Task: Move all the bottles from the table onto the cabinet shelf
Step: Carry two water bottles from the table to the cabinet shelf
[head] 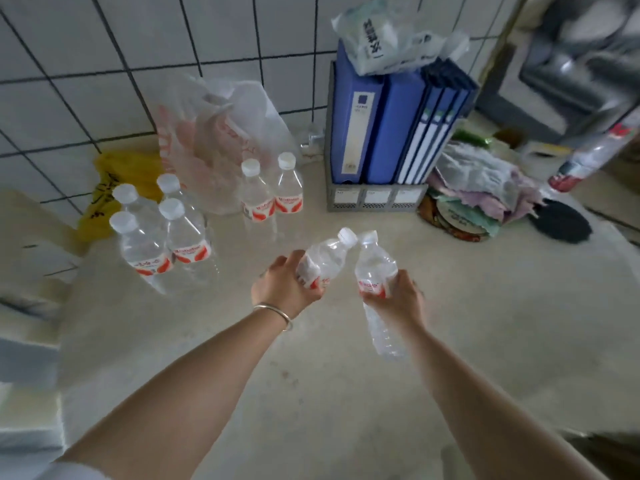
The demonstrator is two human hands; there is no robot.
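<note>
We've got a clear plastic water bottle (323, 259) gripped in our left hand (284, 289), another (375, 271) in our right hand (398, 299), fingers wrapped round both; six bottles (162, 237) wait on the pale bench (485, 306) around ten o'clock.

We're in what looks like a back room or storeroom of an office: white tiled wall (86, 64), a pale worn table (485, 323), and blue binders (391, 126) upright in a grey file rack (377, 199). Plastic bags (221, 143) and crumpled rags (485, 188) crowd the tabletop.
</note>
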